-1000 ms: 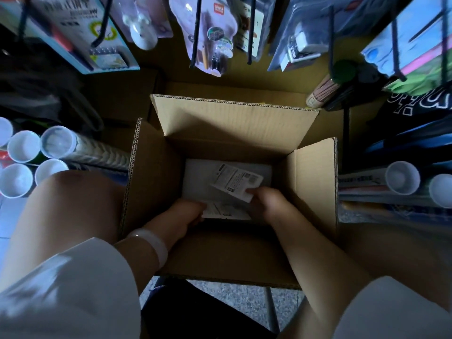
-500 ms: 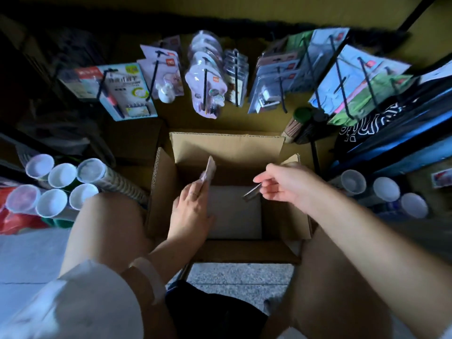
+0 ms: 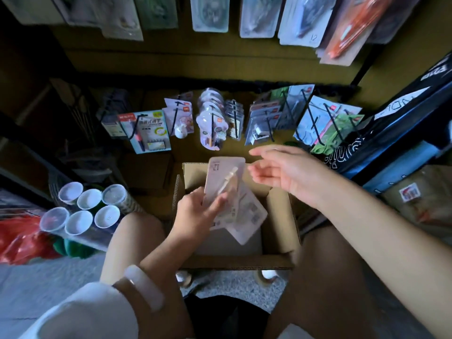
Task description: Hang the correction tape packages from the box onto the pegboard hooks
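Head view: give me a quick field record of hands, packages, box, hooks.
left hand: grips a fanned bunch of correction tape packages above the box
right hand: open, holds nothing, raised above the box's far right corner
box: cardboard box open, between the person's knees; contents mostly hidden by the packages
pegboard hooks: beyond the box, already carrying other carded goods
task state: none of the held packages hung yet

Packages now in left grip
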Demonstrator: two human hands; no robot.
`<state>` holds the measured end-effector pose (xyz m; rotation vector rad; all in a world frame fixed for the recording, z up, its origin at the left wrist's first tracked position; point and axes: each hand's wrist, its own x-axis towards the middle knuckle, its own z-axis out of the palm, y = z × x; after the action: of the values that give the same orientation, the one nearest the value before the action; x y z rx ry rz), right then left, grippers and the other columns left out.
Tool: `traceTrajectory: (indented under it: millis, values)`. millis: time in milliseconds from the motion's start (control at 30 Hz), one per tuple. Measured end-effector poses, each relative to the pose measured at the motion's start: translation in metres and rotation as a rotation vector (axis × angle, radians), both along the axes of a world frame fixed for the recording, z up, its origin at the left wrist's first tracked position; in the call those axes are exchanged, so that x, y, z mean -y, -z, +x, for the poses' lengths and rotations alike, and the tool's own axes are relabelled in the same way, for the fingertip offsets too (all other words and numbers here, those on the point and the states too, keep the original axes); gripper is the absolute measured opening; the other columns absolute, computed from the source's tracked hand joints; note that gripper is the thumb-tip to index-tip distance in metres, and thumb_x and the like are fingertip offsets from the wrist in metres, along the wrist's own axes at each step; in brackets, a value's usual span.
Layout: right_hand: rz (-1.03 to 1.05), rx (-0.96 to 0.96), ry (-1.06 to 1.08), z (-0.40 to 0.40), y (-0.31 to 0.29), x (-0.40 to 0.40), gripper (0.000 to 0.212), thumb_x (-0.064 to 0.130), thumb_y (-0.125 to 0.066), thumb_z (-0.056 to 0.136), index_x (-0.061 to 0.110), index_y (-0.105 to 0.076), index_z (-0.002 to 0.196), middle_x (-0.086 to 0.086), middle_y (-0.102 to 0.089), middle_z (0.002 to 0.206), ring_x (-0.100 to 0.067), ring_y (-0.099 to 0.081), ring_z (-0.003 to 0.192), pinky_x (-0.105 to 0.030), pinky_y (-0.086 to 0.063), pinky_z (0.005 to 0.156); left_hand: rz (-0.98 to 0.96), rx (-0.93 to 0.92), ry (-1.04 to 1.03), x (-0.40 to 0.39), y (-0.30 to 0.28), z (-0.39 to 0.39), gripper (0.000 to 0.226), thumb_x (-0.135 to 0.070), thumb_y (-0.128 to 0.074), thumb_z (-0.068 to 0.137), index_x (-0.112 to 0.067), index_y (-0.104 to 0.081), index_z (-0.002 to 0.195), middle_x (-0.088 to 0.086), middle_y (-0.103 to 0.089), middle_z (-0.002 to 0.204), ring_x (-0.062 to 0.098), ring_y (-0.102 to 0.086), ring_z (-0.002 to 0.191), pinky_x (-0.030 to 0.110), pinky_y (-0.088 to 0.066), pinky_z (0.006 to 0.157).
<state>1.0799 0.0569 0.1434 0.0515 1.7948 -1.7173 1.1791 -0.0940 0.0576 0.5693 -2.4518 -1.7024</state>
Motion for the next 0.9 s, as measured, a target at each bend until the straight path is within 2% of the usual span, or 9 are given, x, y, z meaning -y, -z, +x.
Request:
traceTrajectory:
  millis: [67, 133, 267, 433, 567, 667, 733, 833, 900]
  values:
    - [0.142, -0.155, 0.011, 0.002, -0.004, -0.003, 0.018, 0.009, -0.051, 0.093, 0.011, -0.065, 0.103, -0.009, -0.066, 0.087, -0.015, -0.062, 0.077, -0.023, -0.056, 0.072, 0.457, 0.022, -0.052, 0.001, -0.02, 0.003, 0.017, -0.025, -0.068, 0.078, -0.01, -0.066, 0.072, 0.002, -0.072, 0.063, 0.016, -0.068, 0.06, 0.029, -0.058, 0.056]
    - [0.243, -0.238, -0.032, 0.007, -0.005, -0.003, 0.013, 0.015, -0.055, 0.091, 0.02, -0.067, 0.095, -0.005, -0.065, 0.09, -0.015, -0.059, 0.082, -0.027, -0.052, 0.079, 0.587, -0.031, -0.086, 0.003, -0.033, 0.003, 0.022, -0.022, -0.064, 0.076, -0.012, -0.065, 0.056, 0.003, -0.071, 0.06, 0.013, -0.067, 0.054, 0.027, -0.058, 0.053]
    - [0.262, -0.331, -0.083, 0.017, -0.014, 0.003, 0.011, 0.024, -0.059, 0.089, 0.029, -0.064, 0.081, 0.004, -0.065, 0.085, -0.012, -0.059, 0.083, -0.027, -0.05, 0.078, 0.603, -0.078, -0.041, 0.007, -0.057, 0.005, 0.02, -0.026, -0.065, 0.068, -0.013, -0.07, 0.053, 0.005, -0.071, 0.061, 0.013, -0.068, 0.053, 0.024, -0.055, 0.048]
    - [0.271, -0.468, -0.139, 0.022, -0.025, 0.005, 0.012, 0.029, -0.059, 0.088, 0.025, -0.064, 0.078, 0.019, -0.057, 0.061, 0.004, -0.047, 0.055, -0.019, -0.039, 0.062, 0.598, -0.099, 0.044, 0.009, -0.066, 0.008, 0.023, -0.028, -0.067, 0.065, -0.006, -0.07, 0.073, 0.007, -0.073, 0.067, 0.015, -0.068, 0.057, 0.024, -0.056, 0.053]
    - [0.22, -0.502, -0.115, 0.024, -0.033, 0.006, 0.017, 0.026, -0.057, 0.09, 0.016, -0.064, 0.078, 0.019, -0.052, 0.049, 0.005, -0.044, 0.044, -0.019, -0.034, 0.057, 0.563, -0.072, 0.106, 0.007, -0.069, 0.009, 0.029, -0.028, -0.069, 0.063, -0.004, -0.07, 0.078, 0.008, -0.074, 0.072, 0.016, -0.069, 0.061, 0.023, -0.057, 0.058]
    - [0.221, -0.535, -0.095, 0.02, -0.044, 0.006, 0.019, 0.022, -0.055, 0.092, 0.022, -0.062, 0.074, 0.013, -0.05, 0.049, 0.002, -0.041, 0.042, -0.016, -0.033, 0.049, 0.514, -0.069, 0.165, 0.009, -0.076, 0.008, 0.024, -0.03, -0.067, 0.066, -0.009, -0.071, 0.076, 0.007, -0.074, 0.072, 0.016, -0.07, 0.063, 0.022, -0.056, 0.058]
    - [0.17, -0.535, 0.014, 0.015, -0.049, 0.004, 0.019, 0.018, -0.051, 0.094, 0.016, -0.061, 0.078, 0.004, -0.047, 0.055, -0.003, -0.042, 0.043, -0.014, -0.036, 0.044, 0.56, -0.113, 0.141, 0.013, -0.08, 0.006, 0.031, -0.036, -0.061, 0.07, -0.009, -0.072, 0.08, 0.007, -0.075, 0.077, 0.016, -0.07, 0.069, 0.026, -0.057, 0.065]
    - [-0.095, -0.356, 0.23, 0.011, -0.053, 0.004, 0.018, 0.01, -0.044, 0.097, 0.011, -0.057, 0.084, -0.005, -0.058, 0.072, -0.008, -0.057, 0.052, -0.015, -0.05, 0.05, 0.71, -0.146, 0.074, 0.023, -0.082, 0.004, 0.045, -0.044, -0.052, 0.075, -0.009, -0.07, 0.098, 0.004, -0.074, 0.095, 0.016, -0.07, 0.091, 0.036, -0.056, 0.084]
    - [-0.301, -0.187, 0.23, 0.016, -0.051, 0.006, 0.017, 0.005, -0.041, 0.097, 0.007, -0.057, 0.093, -0.012, -0.066, 0.087, -0.013, -0.068, 0.063, -0.017, -0.055, 0.056, 0.723, -0.15, 0.027, 0.028, -0.082, 0.003, 0.045, -0.044, -0.054, 0.076, -0.013, -0.068, 0.106, 0.002, -0.073, 0.103, 0.017, -0.067, 0.102, 0.045, -0.05, 0.095]
